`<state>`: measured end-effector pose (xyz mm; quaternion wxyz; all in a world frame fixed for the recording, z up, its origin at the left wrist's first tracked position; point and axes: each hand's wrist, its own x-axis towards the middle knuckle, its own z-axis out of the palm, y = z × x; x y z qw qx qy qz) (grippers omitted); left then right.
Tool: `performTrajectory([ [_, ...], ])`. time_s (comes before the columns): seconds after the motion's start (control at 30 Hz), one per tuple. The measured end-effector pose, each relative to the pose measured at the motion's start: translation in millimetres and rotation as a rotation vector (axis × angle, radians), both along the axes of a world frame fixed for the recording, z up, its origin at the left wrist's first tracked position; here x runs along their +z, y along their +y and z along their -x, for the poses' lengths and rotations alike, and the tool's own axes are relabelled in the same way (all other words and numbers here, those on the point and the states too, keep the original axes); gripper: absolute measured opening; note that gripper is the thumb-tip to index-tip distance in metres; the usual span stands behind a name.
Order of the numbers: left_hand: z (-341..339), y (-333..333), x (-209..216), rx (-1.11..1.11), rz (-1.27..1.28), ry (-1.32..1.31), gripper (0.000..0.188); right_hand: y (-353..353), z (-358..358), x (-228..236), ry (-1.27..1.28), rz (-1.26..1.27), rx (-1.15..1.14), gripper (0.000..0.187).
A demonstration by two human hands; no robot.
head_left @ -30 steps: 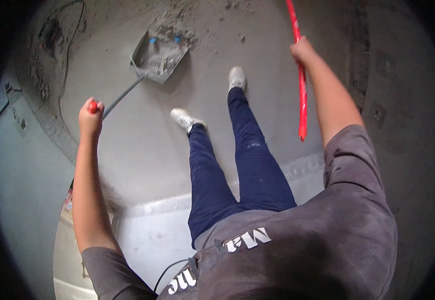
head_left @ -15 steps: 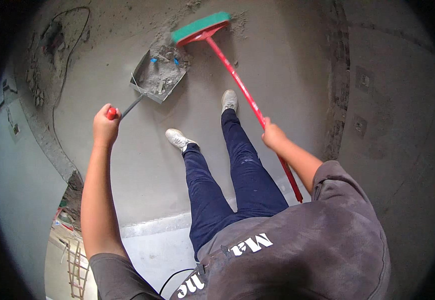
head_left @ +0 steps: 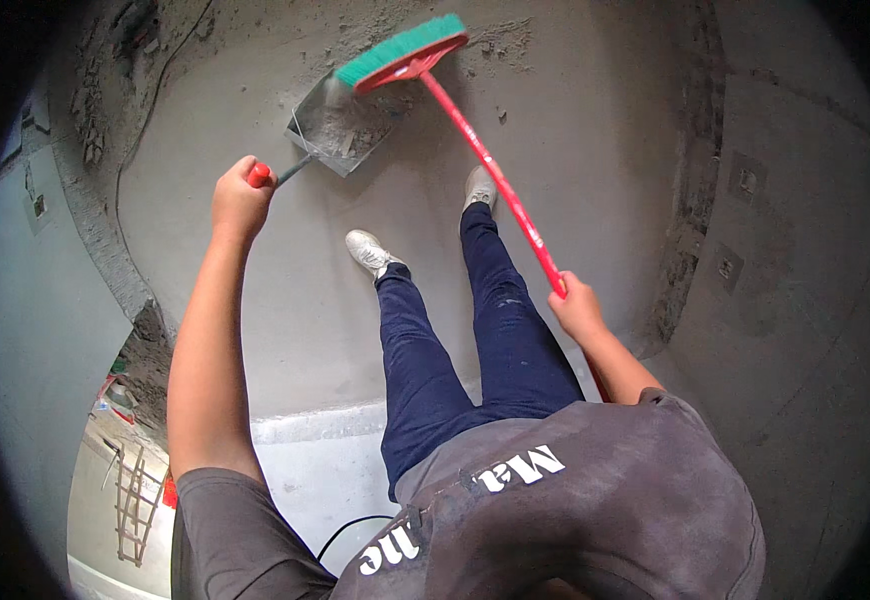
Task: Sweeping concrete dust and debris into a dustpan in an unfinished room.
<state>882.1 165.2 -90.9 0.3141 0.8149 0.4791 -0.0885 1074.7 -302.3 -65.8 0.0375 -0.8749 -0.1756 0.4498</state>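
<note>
My left hand (head_left: 242, 200) is closed around the red-gripped handle of a metal dustpan (head_left: 347, 158), which rests on the floor ahead. Grey dust and rubble (head_left: 350, 130) lie in the pan. With my right hand (head_left: 577, 308) I grip the red pole of a broom (head_left: 500, 185). Its head, red with green bristles (head_left: 405, 50), is over the pan's far, open side and partly covers the pan and the debris there. The bristles point away from me.
Loose dust (head_left: 500, 40) and small crumbs lie on the concrete floor (head_left: 225, 110) past the broom. A dark cable (head_left: 160, 90) runs along the left. Rough wall bases edge both sides. A ladder-like frame (head_left: 135, 505) is at lower left. My white shoes (head_left: 367, 250) stand behind the dustpan.
The broom head has turned and come lower over the dustpan, covering more of it. My right hand has drawn back toward me. The dustpan and left hand sit slightly higher and further right in view.
</note>
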Motion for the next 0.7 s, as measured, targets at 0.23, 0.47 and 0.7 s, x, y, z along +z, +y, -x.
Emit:
performTrajectory([
  [0.23, -2, -30, 6, 0.004, 0.096, -0.008, 0.024, 40, -134, 8, -0.557, 0.055, 0.288, 0.021],
  [0.47, 0, -15, 1, 0.039, 0.075, 0.000, 0.026, 126, -265, 10, -0.613, 0.322, 0.370, 0.017],
  [0.7, -3, -15, -5, 0.044, 0.045, -0.021, 0.024, 128, -214, 7, -0.318, 0.361, 0.577, 0.019],
])
